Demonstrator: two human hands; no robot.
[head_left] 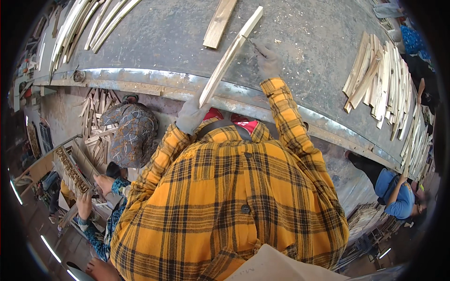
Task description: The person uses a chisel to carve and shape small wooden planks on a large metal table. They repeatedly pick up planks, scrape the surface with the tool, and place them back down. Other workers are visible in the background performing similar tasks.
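Observation:
My left hand (191, 115), in a grey glove, is closed round the near end of a pale wooden strip (221, 70). The strip slants up and away over the dark worktable (154, 44), with a notch or joint part-way along it. Close to that notch is my right hand (268, 62), also gloved, its fingers closed on a small thin dark tool (252, 43) whose kind I cannot make out. The tool's tip points toward the strip. A wider wooden board (220, 23) lies just left of the strip.
Long wooden strips (75, 30) lie at the far left of the table, and a pile of shorter strips (379, 79) at the right. A metal edge (154, 77) runs along the table's front. Other people are nearby, one in a blue shirt (396, 194) at the right.

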